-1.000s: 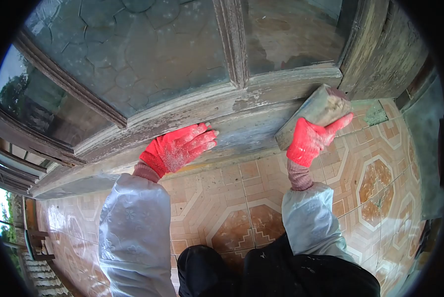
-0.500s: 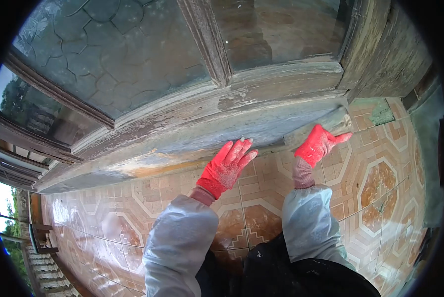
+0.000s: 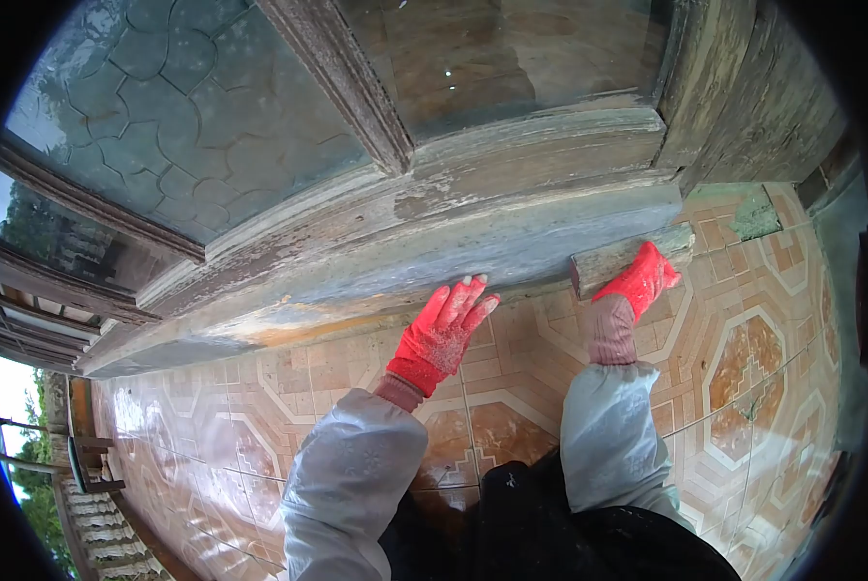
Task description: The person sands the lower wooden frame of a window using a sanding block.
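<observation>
My left hand [image 3: 441, 329], in a dusty red glove, has its fingers spread over the tiled floor, close to the base of the sill [image 3: 434, 254], and holds nothing. To the right, my right hand [image 3: 642, 279], also red-gloved, grips a worn wooden block [image 3: 598, 261]. The block lies low beside the right end of the grey sill, near floor level. My fingers hide part of it. Above the sill runs the weathered bottom rail [image 3: 531, 160] of a wooden frame with glass panes.
Patterned tiles [image 3: 744, 373] cover the floor, with a greenish patch [image 3: 755, 215] at the right. A weathered wooden post [image 3: 715, 107] stands at the upper right. At the lower left is a balustrade [image 3: 105, 528].
My left hand has come off the frame and moved right and down. My right hand has lowered the block from a tilted position against the sill to lie flatter near the floor.
</observation>
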A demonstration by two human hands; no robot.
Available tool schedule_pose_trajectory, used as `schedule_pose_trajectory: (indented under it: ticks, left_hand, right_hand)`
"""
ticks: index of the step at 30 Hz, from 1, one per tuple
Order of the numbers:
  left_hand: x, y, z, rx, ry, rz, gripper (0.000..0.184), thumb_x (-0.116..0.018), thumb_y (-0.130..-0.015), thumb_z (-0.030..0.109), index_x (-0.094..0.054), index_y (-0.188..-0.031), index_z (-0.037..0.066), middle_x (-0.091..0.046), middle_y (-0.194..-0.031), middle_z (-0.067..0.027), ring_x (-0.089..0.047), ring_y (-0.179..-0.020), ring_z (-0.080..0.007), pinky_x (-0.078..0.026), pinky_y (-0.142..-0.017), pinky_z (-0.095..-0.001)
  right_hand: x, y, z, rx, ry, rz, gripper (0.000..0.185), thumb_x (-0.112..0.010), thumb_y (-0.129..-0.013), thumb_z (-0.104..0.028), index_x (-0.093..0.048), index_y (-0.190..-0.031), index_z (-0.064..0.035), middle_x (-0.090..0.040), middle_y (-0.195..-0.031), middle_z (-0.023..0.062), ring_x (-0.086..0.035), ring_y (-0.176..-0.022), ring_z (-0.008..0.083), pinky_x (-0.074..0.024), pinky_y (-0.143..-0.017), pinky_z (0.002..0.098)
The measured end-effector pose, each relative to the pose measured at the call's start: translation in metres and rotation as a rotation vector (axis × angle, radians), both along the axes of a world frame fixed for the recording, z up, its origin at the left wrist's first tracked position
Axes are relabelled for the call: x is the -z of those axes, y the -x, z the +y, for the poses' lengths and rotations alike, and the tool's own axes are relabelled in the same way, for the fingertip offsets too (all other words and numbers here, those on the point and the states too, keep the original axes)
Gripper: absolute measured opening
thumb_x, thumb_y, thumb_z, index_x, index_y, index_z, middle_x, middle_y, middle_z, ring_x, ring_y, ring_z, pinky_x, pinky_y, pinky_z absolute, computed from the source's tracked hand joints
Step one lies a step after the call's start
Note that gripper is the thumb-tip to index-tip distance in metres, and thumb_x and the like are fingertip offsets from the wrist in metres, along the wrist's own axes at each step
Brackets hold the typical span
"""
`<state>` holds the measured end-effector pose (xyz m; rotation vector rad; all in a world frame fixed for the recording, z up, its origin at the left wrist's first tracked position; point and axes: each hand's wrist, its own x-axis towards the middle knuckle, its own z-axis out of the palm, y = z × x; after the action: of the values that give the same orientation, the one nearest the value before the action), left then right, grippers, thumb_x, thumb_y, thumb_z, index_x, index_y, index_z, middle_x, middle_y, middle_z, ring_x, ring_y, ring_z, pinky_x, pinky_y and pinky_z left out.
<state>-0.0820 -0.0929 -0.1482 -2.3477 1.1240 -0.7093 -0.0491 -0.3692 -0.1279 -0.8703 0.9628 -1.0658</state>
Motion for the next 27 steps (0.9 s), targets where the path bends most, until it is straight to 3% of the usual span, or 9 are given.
schedule_pose_trajectory:
  ticks: [2,5,7,10,13,16,18,22,27]
  left_hand:
    - [0.003,-0.004,0.000,0.006,0.134,0.018,0.054,-0.054,-0.086,0.030,-0.046,-0.139,0.020,-0.038,-0.150,-0.0083,-0.032,-0.138,-0.0287,-0.023,-0.113,-0.0475]
    - [0.003,0.006,-0.006,-0.030,0.142,0.045,0.053,-0.057,-0.084,0.028,-0.049,-0.136,0.019,-0.039,-0.149,-0.0086,-0.033,-0.137,-0.0297,-0.026,-0.111,-0.0484]
    - [-0.002,0.022,-0.012,0.002,0.190,0.073,0.052,-0.060,-0.082,0.026,-0.052,-0.133,0.017,-0.042,-0.146,-0.0094,-0.037,-0.134,-0.0310,-0.028,-0.108,-0.0519]
    - [-0.012,0.054,-0.022,-0.001,0.484,0.296,0.051,-0.068,-0.075,0.025,-0.056,-0.123,0.011,-0.050,-0.137,-0.0115,-0.044,-0.126,-0.0348,-0.028,-0.105,-0.0600]
    - [-0.011,0.083,-0.025,-0.065,0.691,0.346,0.054,-0.071,-0.072,0.024,-0.055,-0.121,0.008,-0.053,-0.131,-0.0119,-0.044,-0.124,-0.0352,-0.027,-0.105,-0.0621]
    - [-0.007,0.112,-0.020,-0.102,0.839,0.357,0.058,-0.073,-0.070,0.014,-0.051,-0.123,0.006,-0.057,-0.120,-0.0138,-0.053,-0.113,-0.0336,-0.033,-0.104,-0.0592]
    - [-0.008,0.123,-0.015,-0.129,0.964,0.344,0.060,-0.070,-0.070,0.004,-0.048,-0.125,0.006,-0.059,-0.110,-0.0138,-0.060,-0.100,-0.0314,-0.039,-0.102,-0.0542]
    - [0.000,0.137,-0.003,-0.105,1.089,0.330,0.059,-0.067,-0.071,0.000,-0.047,-0.127,0.007,-0.059,-0.106,-0.0125,-0.060,-0.095,-0.0309,-0.039,-0.101,-0.0549]
    - [0.006,0.136,-0.005,-0.104,1.107,0.301,0.058,-0.069,-0.074,0.004,-0.047,-0.127,0.007,-0.060,-0.107,-0.0128,-0.060,-0.096,-0.0308,-0.040,-0.100,-0.0534]
  right_hand:
    - [-0.012,0.001,-0.001,-0.028,0.045,-0.045,0.065,-0.066,-0.080,-0.021,-0.034,-0.135,-0.0063,-0.051,-0.122,0.0146,-0.054,-0.103,0.0255,-0.0452,-0.090,0.0404]
    - [-0.014,-0.008,0.004,0.067,0.299,0.039,0.064,-0.065,-0.081,-0.021,-0.035,-0.135,-0.0062,-0.052,-0.121,0.0144,-0.055,-0.102,0.0251,-0.0455,-0.089,0.0399]
    - [0.009,-0.009,-0.002,0.065,0.257,0.062,0.064,-0.065,-0.081,-0.021,-0.035,-0.135,-0.0061,-0.052,-0.121,0.0142,-0.055,-0.102,0.0248,-0.0457,-0.089,0.0395]
    - [0.039,-0.001,-0.020,0.007,0.004,-0.016,0.063,-0.065,-0.081,-0.020,-0.036,-0.135,-0.0060,-0.053,-0.120,0.0140,-0.055,-0.101,0.0244,-0.0460,-0.088,0.0390]
    - [-0.008,-0.003,-0.008,0.006,0.133,-0.049,0.062,-0.065,-0.082,-0.020,-0.036,-0.135,-0.0058,-0.054,-0.120,0.0137,-0.056,-0.100,0.0240,-0.0463,-0.088,0.0385]
    - [-0.025,-0.012,-0.002,0.071,0.361,0.010,0.062,-0.065,-0.082,-0.019,-0.037,-0.135,-0.0057,-0.054,-0.119,0.0135,-0.056,-0.100,0.0235,-0.0466,-0.087,0.0380]
    - [-0.004,-0.014,-0.012,0.067,0.321,0.022,0.061,-0.065,-0.082,-0.019,-0.037,-0.135,-0.0056,-0.055,-0.118,0.0133,-0.057,-0.099,0.0233,-0.0468,-0.087,0.0376]
    - [0.022,-0.006,-0.031,0.020,0.139,-0.026,0.060,-0.064,-0.083,-0.018,-0.038,-0.135,-0.0055,-0.055,-0.118,0.0130,-0.057,-0.098,0.0227,-0.0472,-0.086,0.0369]
    - [-0.029,-0.015,0.000,0.079,0.430,-0.005,0.059,-0.064,-0.083,-0.018,-0.039,-0.135,-0.0053,-0.056,-0.116,0.0126,-0.058,-0.097,0.0220,-0.0477,-0.085,0.0360]
